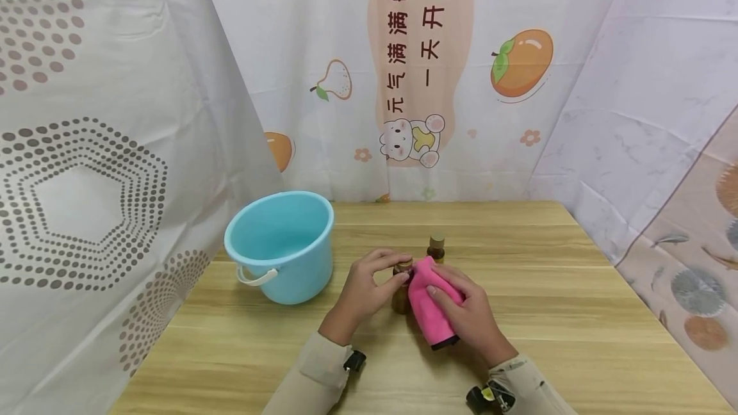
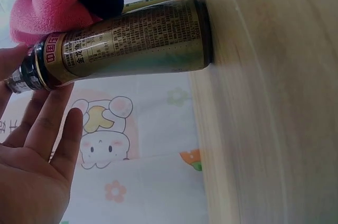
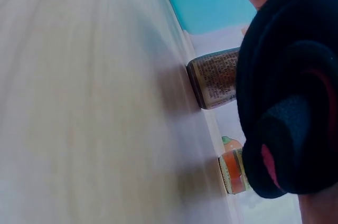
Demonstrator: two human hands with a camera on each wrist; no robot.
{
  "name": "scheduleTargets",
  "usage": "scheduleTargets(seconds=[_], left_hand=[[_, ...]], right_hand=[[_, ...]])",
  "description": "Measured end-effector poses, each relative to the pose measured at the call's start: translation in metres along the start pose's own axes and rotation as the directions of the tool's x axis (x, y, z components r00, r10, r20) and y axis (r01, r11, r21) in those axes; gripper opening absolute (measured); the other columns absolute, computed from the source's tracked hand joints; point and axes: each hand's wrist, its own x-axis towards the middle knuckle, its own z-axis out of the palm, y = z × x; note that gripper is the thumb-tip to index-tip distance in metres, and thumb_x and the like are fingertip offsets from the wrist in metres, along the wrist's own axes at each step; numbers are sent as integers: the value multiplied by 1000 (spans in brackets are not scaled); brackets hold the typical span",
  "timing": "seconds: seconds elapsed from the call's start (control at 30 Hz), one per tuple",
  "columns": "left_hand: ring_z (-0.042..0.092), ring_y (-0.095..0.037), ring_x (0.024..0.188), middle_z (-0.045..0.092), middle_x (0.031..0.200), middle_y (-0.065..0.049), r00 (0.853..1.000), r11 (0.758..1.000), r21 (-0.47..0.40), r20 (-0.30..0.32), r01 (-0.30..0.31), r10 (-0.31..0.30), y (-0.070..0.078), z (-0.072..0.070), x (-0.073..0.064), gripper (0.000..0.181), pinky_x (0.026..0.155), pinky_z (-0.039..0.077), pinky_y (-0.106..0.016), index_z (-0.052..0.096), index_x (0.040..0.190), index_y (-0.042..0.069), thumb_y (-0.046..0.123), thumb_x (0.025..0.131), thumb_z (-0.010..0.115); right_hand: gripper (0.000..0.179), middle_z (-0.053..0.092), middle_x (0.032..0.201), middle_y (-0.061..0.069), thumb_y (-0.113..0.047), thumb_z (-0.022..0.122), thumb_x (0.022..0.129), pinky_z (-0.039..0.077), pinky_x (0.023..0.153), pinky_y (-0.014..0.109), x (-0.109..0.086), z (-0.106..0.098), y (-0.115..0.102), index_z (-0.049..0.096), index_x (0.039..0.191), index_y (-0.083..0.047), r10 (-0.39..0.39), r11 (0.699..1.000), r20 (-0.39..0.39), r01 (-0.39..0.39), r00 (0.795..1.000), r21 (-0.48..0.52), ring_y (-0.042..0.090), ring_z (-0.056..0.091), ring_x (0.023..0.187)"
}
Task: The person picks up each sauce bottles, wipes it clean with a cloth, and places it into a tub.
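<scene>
My left hand [image 1: 359, 292] pinches the neck of a dark sauce-type bottle [image 1: 400, 301] just below its gold-brown cap, thumb on the near side. The bottle stands upright on the table, its printed gold label [image 2: 137, 36] showing in the left wrist view. My right hand [image 1: 471, 317] grips a bunched pink cloth [image 1: 428, 316] with black trim, its upper end right beside the bottle's neck. In the right wrist view the black trim [image 3: 280, 39] covers much of the hand. Behind the cloth stands a second bottle [image 1: 436, 250], mostly hidden below its cap.
A light blue bucket [image 1: 311, 268] with a white handle [image 1: 257, 279] stands at the left on the wood-grain table [image 1: 553, 312]. Printed curtains [image 1: 323, 18] hang along the back and both sides of the table.
</scene>
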Motion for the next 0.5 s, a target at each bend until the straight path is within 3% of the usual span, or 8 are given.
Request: scheduleTargets(seconds=[0.2, 0.5], left_hand=[[64, -14, 123, 68, 128, 5, 998, 998, -24, 15, 54, -53, 1, 1, -1, 36, 104, 55, -41, 74, 129, 26, 31, 94, 79], [57, -16, 127, 59, 134, 4, 997, 996, -27, 7, 81, -80, -2, 2, -2, 35, 103, 54, -38, 77, 126, 21, 29, 92, 80]], right_hand=[[37, 64, 142, -2, -21, 74, 98, 58, 88, 23, 0, 0, 0, 70, 135, -26, -8, 1000, 41, 9, 999, -21, 10, 65, 116], [38, 67, 138, -5, -33, 76, 96, 58, 91, 25, 0, 0, 1, 71, 133, -30, 35, 997, 86, -30, 996, -65, 14, 67, 115]])
